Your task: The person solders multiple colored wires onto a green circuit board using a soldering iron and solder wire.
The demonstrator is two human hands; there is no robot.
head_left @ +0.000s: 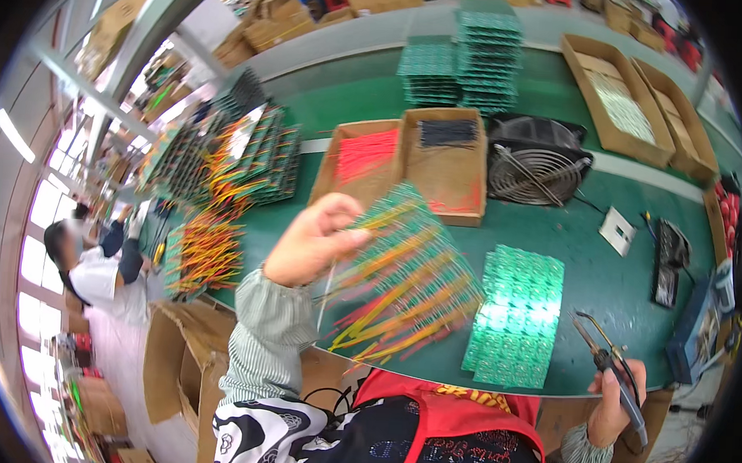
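Note:
My left hand (313,241) pinches the upper left edge of a circuit board panel (405,208). That panel is tilted and a little blurred, with rows of yellow, orange and red wires hanging off it toward the table's front edge. At the right front, my right hand (613,408) is closed round a soldering iron (604,359); a thin curved tube runs along the iron, and its tip points up and left. Between the hands, bare green circuit board panels (518,312) lie on the green table (431,362), catching bright glare.
Behind are cardboard trays of red wires (366,155) and black wires (447,133), plus a fan (535,174). Tall board stacks (488,59) stand farther back. Wired panels (254,156) pile up at left. A power strip (669,265) lies right. Another person (104,269) works at far left.

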